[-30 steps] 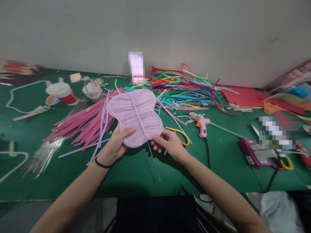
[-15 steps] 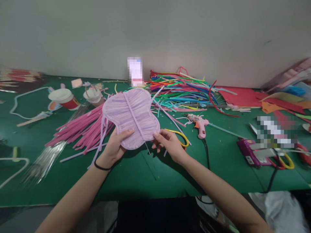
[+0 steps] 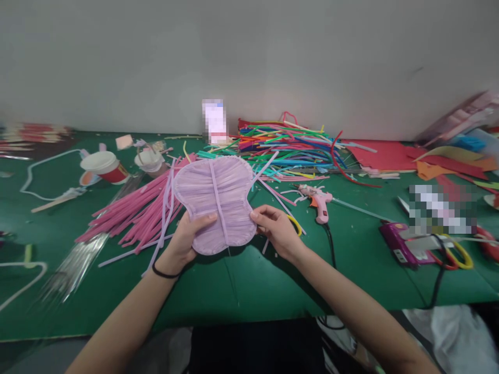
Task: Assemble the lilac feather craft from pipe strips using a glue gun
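A lilac butterfly-shaped piece (image 3: 198, 187), made of fuzzy pipe cleaners with a strip down its middle, is held up over the table. My left hand (image 3: 191, 234) grips its lower left lobe, thumb on the front and fingers behind. At the right edge my right hand (image 3: 276, 231) pinches the rim between thumb and fingers. Behind the piece lies a bundle of pink pipe cleaners (image 3: 136, 210), with loose lilac pipe cleaners (image 3: 167, 208) beside it. A thin wire or thread hangs below the piece. Yellow-handled scissors (image 3: 294, 225) lie partly hidden behind my right hand.
A pink glue gun (image 3: 322, 202) with a black cord lies right of centre. Multicoloured pipe cleaners (image 3: 288, 145) and a phone (image 3: 214, 120) are at the back. Paper cups (image 3: 103, 166) stand left. A purple power strip (image 3: 401, 244) and red sheets (image 3: 384, 154) are at right.
The lilac piece has tilted more upright and shifted slightly down and right in view. My right hand has slid up its right edge. My left hand keeps its hold.
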`<action>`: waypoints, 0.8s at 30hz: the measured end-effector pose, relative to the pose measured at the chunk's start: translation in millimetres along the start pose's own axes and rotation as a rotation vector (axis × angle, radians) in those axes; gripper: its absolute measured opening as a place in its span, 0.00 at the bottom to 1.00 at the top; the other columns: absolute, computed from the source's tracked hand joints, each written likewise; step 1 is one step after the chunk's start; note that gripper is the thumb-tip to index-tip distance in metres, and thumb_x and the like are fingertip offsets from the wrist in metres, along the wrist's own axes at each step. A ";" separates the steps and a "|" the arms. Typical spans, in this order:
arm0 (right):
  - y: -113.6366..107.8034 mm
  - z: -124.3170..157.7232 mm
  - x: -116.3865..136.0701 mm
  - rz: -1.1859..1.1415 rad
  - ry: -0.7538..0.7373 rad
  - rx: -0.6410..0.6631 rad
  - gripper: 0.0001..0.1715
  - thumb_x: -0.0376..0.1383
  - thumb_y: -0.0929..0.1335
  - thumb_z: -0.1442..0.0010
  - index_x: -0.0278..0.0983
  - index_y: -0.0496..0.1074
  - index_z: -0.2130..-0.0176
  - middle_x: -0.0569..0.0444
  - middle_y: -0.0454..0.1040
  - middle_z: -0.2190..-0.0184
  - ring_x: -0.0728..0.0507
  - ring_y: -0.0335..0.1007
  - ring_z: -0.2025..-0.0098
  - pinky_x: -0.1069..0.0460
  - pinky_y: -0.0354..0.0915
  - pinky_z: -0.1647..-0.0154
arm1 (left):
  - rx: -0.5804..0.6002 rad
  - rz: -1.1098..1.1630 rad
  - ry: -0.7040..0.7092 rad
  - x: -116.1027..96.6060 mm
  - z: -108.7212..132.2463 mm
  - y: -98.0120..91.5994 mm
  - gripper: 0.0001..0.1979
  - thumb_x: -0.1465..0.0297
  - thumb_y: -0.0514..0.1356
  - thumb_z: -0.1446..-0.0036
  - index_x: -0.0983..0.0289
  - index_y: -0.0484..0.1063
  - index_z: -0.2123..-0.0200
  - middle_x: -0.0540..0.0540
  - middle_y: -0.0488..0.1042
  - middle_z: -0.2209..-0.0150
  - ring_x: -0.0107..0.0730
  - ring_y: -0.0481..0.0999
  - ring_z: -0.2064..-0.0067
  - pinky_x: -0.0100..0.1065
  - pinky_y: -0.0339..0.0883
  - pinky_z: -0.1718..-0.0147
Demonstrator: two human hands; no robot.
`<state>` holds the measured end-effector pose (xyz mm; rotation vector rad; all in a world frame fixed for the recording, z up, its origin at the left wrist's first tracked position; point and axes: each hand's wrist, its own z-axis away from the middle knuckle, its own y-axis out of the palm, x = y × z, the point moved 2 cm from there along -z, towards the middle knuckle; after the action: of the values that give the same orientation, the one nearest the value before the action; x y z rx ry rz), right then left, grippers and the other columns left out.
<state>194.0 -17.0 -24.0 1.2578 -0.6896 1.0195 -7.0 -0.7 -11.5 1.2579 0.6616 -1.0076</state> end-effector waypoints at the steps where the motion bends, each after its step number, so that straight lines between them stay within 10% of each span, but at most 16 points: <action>1: 0.7 0.5 0.9 -0.008 0.028 0.007 0.16 0.43 0.80 0.57 0.38 0.76 0.73 0.61 0.72 0.77 0.54 0.63 0.76 0.57 0.62 0.74 | 0.000 -0.004 -0.007 0.8 0.1 -0.2 0.30 0.73 0.74 0.57 0.62 0.76 0.48 0.58 0.82 0.52 0.56 0.79 0.47 0.51 0.73 0.45; 24: -8.8 -2.1 20.8 0.206 -0.237 -0.102 0.16 0.46 0.78 0.54 0.38 0.76 0.73 0.59 0.73 0.75 0.51 0.63 0.73 0.54 0.61 0.70 | 0.116 -0.168 -0.054 11.8 5.9 7.1 0.33 0.66 0.75 0.58 0.63 0.73 0.46 0.63 0.79 0.47 0.59 0.76 0.44 0.51 0.71 0.44</action>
<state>210.4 -10.0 -10.0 1.2476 -1.0588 0.9968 3.8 -9.4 -17.1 1.2865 0.6830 -1.2295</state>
